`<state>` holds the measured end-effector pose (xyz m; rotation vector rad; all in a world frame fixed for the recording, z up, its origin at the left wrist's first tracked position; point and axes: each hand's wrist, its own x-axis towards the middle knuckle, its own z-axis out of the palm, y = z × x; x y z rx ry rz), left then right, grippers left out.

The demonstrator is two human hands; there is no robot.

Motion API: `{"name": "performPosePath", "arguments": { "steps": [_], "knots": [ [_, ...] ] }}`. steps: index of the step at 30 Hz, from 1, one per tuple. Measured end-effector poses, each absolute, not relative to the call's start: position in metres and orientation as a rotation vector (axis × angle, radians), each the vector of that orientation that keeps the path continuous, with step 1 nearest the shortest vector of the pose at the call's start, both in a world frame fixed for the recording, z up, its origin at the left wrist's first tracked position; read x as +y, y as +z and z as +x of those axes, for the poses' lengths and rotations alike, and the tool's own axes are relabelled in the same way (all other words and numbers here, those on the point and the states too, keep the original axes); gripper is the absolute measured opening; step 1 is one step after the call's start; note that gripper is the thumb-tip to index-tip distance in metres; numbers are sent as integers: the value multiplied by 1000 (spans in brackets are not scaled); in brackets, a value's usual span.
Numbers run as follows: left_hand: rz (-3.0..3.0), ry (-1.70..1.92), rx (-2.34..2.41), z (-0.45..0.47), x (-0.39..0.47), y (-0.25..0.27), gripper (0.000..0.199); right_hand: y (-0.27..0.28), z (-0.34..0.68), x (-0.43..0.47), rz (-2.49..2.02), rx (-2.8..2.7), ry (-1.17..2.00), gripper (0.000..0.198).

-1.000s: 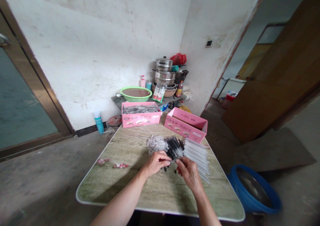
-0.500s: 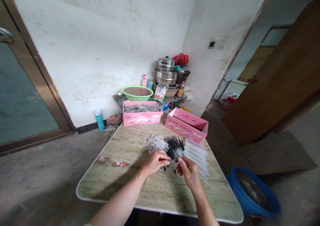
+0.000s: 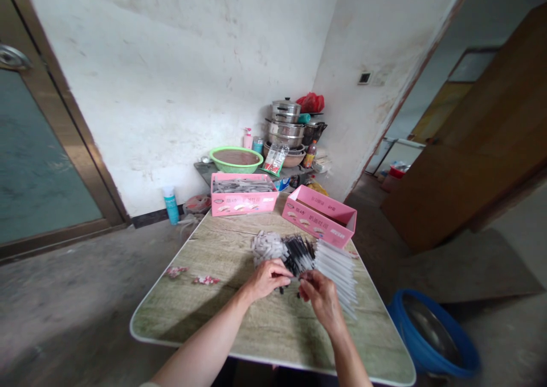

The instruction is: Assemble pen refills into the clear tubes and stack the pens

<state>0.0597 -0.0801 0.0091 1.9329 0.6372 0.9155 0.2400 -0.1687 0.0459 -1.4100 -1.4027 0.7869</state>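
Observation:
Over the table, my left hand (image 3: 269, 277) is closed in a pinch on a thin pale piece, which looks like a pen part. My right hand (image 3: 318, 291) pinches a small dark piece at its fingertips, right up against the left hand's piece. Fingers hide most of both. Just beyond lies a pile of short whitish pieces (image 3: 267, 243), beside a bundle of black-tipped clear sticks (image 3: 299, 250) resembling pen parts. Long translucent tubes (image 3: 337, 270) are laid side by side to the right. One small black piece (image 3: 281, 290) sits below my left fingers.
At the table's (image 3: 205, 318) far edge stands a pink box (image 3: 243, 204) filled with slender grey-and-clear sticks. A second pink box (image 3: 316, 219) is angled to its right. Behind are a green basin (image 3: 236, 167) and stacked pots (image 3: 285, 130). A blue tub (image 3: 461, 341) is on the floor at right.
My right hand has moved slightly left, bringing its fingertips up to those of my left hand. The left hand stays nearly still. The piles look unchanged.

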Motion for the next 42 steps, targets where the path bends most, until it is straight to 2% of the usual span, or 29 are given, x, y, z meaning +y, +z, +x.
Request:
{"name": "performPosePath", "arguments": {
  "steps": [4, 9, 15, 20, 24, 28, 32, 38, 42],
  "knots": [
    [1929, 914, 647, 60, -80, 9, 18, 42, 242, -168, -1520, -1451, 676, 47],
    [1924, 906, 657, 60, -80, 8, 18, 41, 241, -168, -1404, -1413, 776, 37],
    [1932, 891, 698, 61, -79, 6, 18, 42, 239, -168, -1546, -1421, 681, 51],
    [1933, 900, 673, 61, -79, 5, 17, 44, 238, -169, -1486, -1425, 699, 43],
    [1929, 917, 646, 60, -81, 7, 17, 40, 237, -170, -1575, -1453, 568, 48],
    [1931, 910, 644, 58, -82, 11, 17, 35, 237, -170, -1552, -1446, 622, 45],
    [1945, 912, 637, 59, -83, 11, 16, 33, 236, -171, -1587, -1435, 542, 53],
    [1976, 946, 651, 60, -85, 13, 15, 27, 234, -168, -1462, -1364, 823, 42],
    [1897, 1383, 884, 50, -75, 19, 18, 18, 241, -167, -1317, -984, 971, 37]
  ]
}}
